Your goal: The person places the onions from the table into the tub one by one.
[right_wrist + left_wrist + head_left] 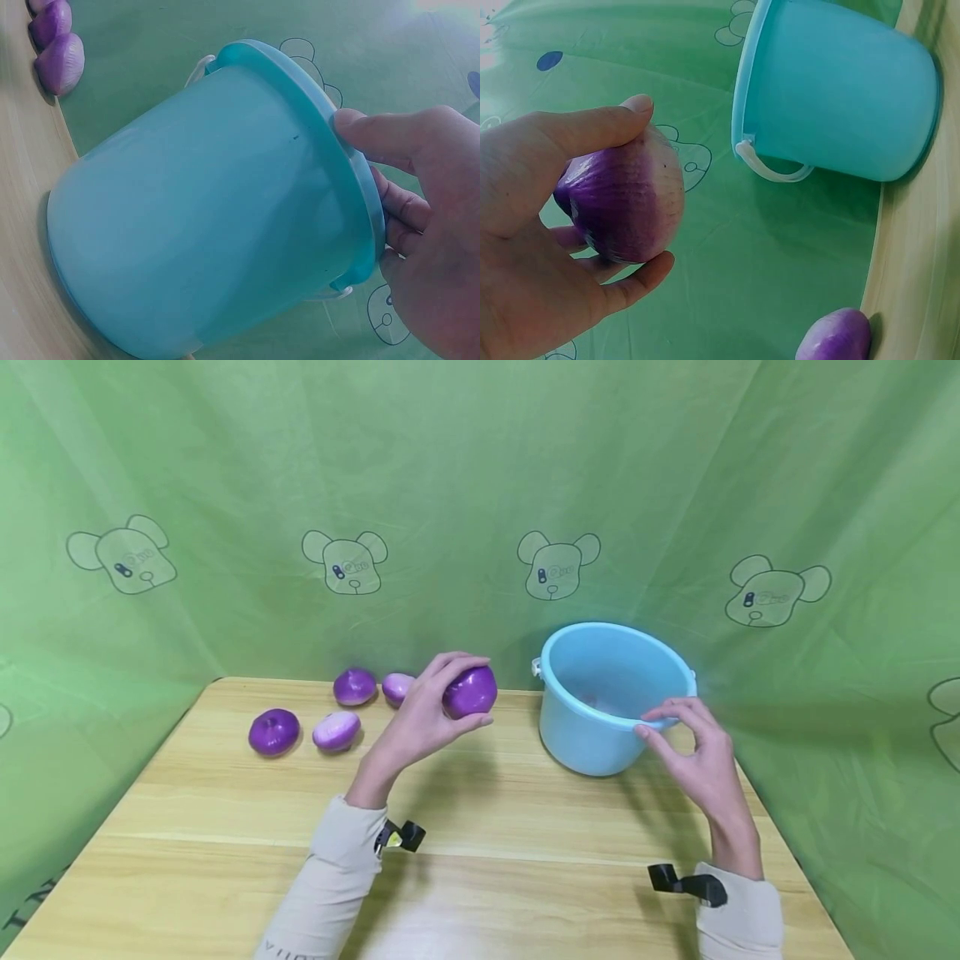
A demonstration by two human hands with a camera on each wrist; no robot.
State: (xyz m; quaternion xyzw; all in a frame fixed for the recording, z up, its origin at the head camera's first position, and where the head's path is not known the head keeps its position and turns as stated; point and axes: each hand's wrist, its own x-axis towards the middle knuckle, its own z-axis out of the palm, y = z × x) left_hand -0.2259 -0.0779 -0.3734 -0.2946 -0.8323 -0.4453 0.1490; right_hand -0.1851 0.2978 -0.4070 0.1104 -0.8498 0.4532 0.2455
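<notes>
My left hand (pixel 423 714) holds a glossy purple onion (pixel 472 693) above the table, left of a light blue bucket (pixel 581 735). In the left wrist view the thumb lies along one side of the onion (pixel 630 199) and the fingers curl against the other; its paler end faces the bucket side. My right hand (pixel 697 756) pinches the near right part of the bucket's rim. The right wrist view has the thumb (pixel 364 127) on the outside of the rim (pixel 319 112), with the other fingers at its inner side. The bucket stands upright on the table.
Several more purple onions, among them one at the far left (pixel 273 732) and a paler one (pixel 337 731), lie on the back left of the wooden table (pixel 525 893). A green curtain (pixel 450 460) with bear-head prints hangs behind and at both sides.
</notes>
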